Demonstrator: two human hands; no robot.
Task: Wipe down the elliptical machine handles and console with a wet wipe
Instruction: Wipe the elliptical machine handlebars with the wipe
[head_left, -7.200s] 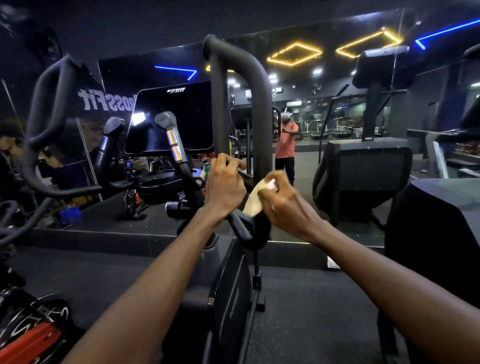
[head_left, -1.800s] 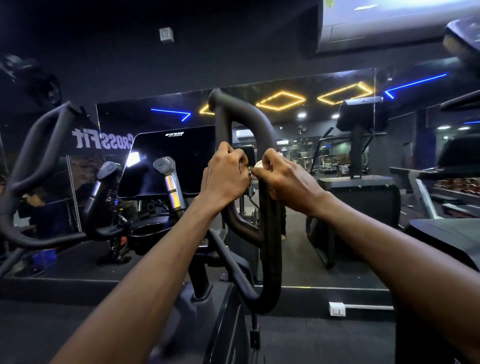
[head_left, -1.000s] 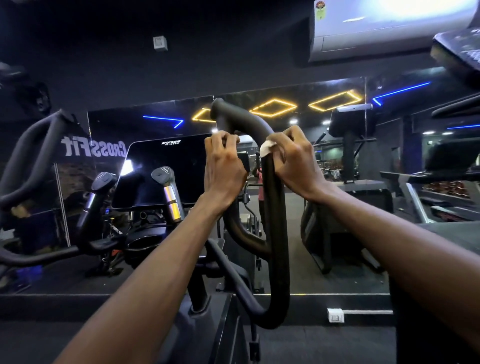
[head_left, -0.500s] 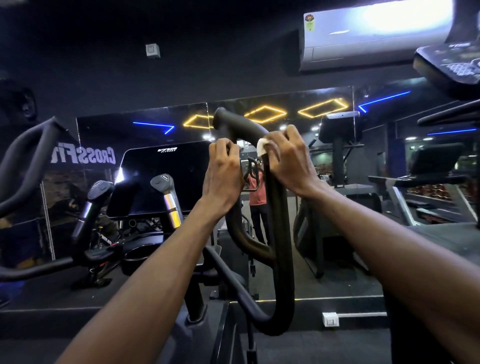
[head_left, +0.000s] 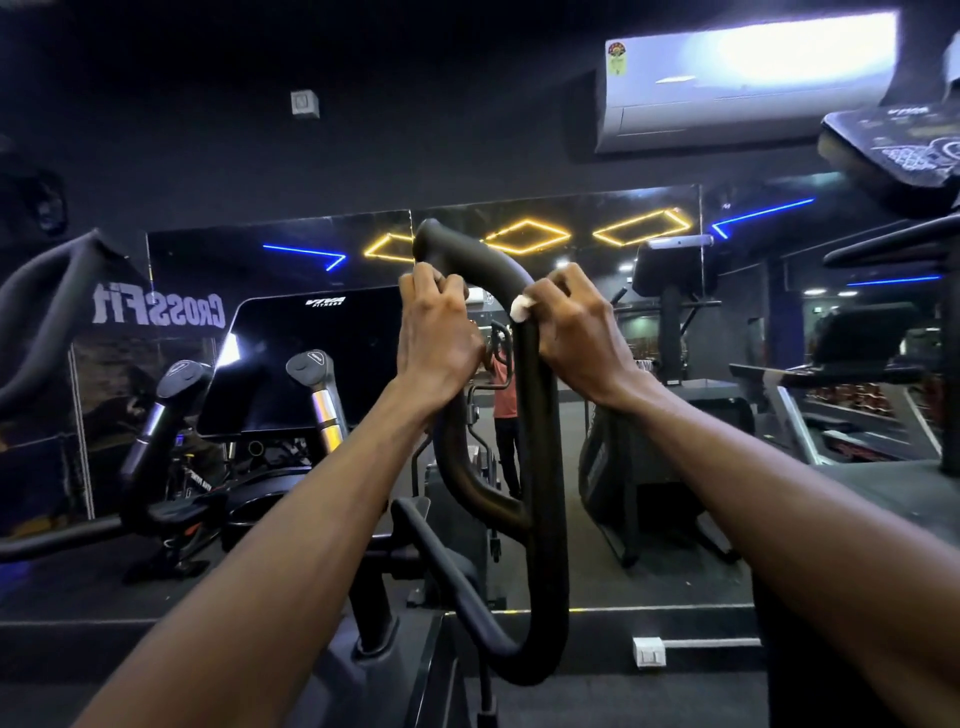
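Two hands were up on one black loop handle (head_left: 540, 467). Left hand (head_left: 439, 338) had its fingers (head_left: 434, 283) curled tight round the handle's upper left bar, nothing else in it. Right hand (head_left: 576, 338) gripped the right bar, fingers (head_left: 566, 283) wrapped over one white wet wipe (head_left: 519, 307), w/ only a small corner showing at the thumb side. One dark console screen (head_left: 311, 358) sat left of the left fingers; two silver-banded grips (head_left: 319, 395) stood below it.

Head view looks forward, close over both arms, toward the mirror (head_left: 571, 415)
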